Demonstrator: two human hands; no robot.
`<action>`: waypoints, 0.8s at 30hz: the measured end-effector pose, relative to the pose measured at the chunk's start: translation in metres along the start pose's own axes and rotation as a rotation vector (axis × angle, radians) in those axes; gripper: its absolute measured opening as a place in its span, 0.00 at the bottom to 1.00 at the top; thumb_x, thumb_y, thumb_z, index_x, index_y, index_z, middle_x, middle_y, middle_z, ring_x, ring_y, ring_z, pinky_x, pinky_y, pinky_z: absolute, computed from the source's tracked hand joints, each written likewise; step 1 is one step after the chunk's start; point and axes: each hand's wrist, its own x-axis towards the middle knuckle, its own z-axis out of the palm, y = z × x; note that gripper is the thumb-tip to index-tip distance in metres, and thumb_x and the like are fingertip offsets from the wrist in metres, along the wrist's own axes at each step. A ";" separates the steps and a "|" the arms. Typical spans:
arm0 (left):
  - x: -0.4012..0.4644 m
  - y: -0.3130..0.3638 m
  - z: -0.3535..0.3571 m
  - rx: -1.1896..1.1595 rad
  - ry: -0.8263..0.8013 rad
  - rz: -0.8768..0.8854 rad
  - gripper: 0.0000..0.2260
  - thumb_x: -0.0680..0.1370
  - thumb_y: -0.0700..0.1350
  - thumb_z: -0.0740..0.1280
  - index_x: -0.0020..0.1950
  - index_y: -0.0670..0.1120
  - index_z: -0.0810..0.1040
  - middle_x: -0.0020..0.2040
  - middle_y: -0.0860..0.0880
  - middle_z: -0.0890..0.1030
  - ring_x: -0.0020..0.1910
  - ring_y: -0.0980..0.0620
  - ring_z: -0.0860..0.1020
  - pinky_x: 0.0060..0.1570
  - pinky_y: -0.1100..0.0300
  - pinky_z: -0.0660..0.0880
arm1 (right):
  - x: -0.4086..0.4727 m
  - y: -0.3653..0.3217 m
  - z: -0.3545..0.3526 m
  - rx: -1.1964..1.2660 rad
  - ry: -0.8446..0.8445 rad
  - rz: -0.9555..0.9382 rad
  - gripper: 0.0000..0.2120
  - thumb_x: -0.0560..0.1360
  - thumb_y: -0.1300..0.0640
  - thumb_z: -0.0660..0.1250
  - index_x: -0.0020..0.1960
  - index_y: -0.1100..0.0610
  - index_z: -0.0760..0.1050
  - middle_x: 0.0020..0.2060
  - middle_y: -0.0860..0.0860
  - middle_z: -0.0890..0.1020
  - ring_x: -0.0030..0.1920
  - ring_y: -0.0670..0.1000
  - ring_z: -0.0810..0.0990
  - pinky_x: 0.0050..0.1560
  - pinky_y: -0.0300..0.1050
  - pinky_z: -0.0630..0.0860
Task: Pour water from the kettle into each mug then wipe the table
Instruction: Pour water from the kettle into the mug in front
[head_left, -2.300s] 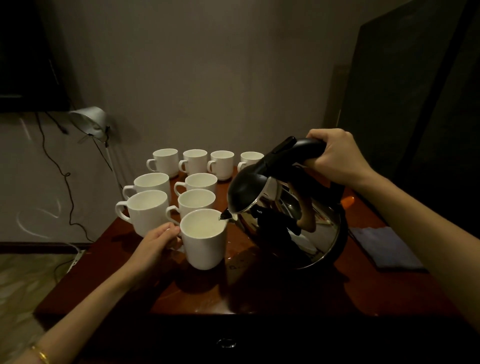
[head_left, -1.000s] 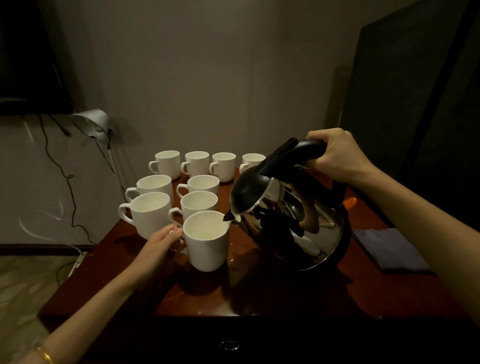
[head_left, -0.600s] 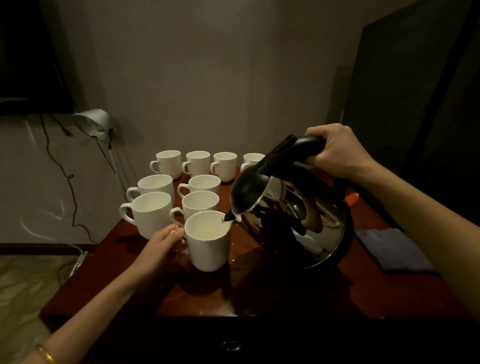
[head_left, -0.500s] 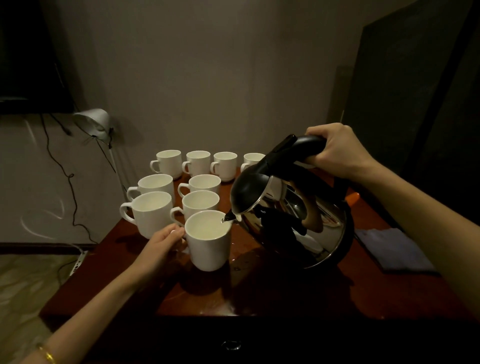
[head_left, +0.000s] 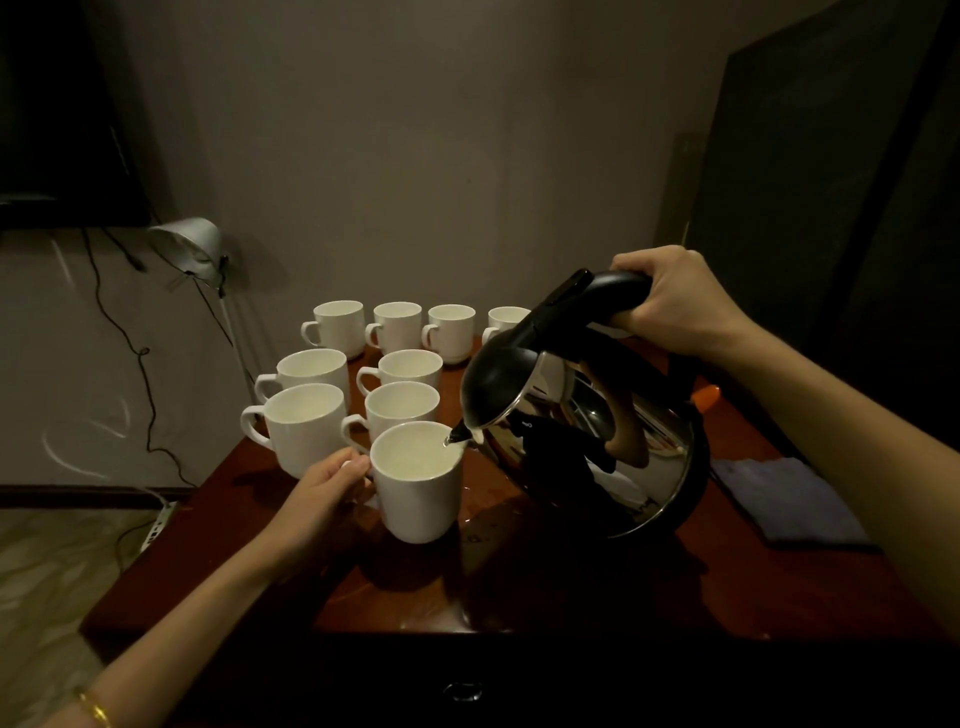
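A shiny steel kettle (head_left: 597, 447) with a black lid is tilting forward above the middle of a dark red-brown table (head_left: 519, 587), its spout hanging over the rim of the nearest white mug (head_left: 418, 483). The right hand (head_left: 670, 299) is wrapping its fingers around the kettle's black handle (head_left: 597, 296), gripping it from above at about 1 o'clock from the kettle's body. The left hand (head_left: 327, 486) is curling its fingers around the nearest mug's handle, at 9 o'clock from the mug, which is standing upright on the table. Pale liquid is showing inside this mug.

Eight more white mugs are standing behind it toward 11 and 12 o'clock. Two pairs (head_left: 358, 400) are sitting just beyond the near mug, and a back row of four (head_left: 397, 327) is lining the table's far edge, with the rightmost partly hidden by the kettle. A folded blue-grey cloth (head_left: 784, 501) is lying flat at 3 o'clock from the kettle, partly behind the right forearm. Small wet spots (head_left: 470, 519) are glinting on the table between mug and kettle. A silver lamp (head_left: 189, 247) is leaning by the wall at 10 o'clock. A gold bracelet (head_left: 93, 709) is circling the left wrist.
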 end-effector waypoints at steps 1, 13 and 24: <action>0.000 0.000 0.000 0.000 0.001 -0.003 0.14 0.80 0.43 0.56 0.35 0.44 0.70 0.26 0.53 0.74 0.30 0.54 0.71 0.33 0.59 0.67 | 0.000 0.000 0.000 -0.001 0.002 0.000 0.13 0.71 0.62 0.70 0.37 0.46 0.71 0.36 0.47 0.77 0.38 0.44 0.77 0.38 0.34 0.70; -0.002 0.002 0.005 -0.011 0.005 0.022 0.16 0.80 0.42 0.56 0.32 0.46 0.69 0.23 0.54 0.73 0.25 0.58 0.70 0.29 0.62 0.67 | 0.002 -0.004 0.000 -0.028 0.010 -0.003 0.10 0.71 0.62 0.70 0.37 0.49 0.73 0.38 0.51 0.79 0.41 0.49 0.79 0.41 0.40 0.74; -0.003 0.004 0.005 -0.035 0.014 -0.002 0.15 0.80 0.42 0.56 0.33 0.44 0.69 0.24 0.53 0.73 0.29 0.53 0.70 0.31 0.60 0.67 | 0.003 -0.006 -0.001 -0.022 -0.001 0.007 0.08 0.71 0.62 0.70 0.39 0.50 0.74 0.39 0.52 0.80 0.43 0.50 0.80 0.43 0.41 0.76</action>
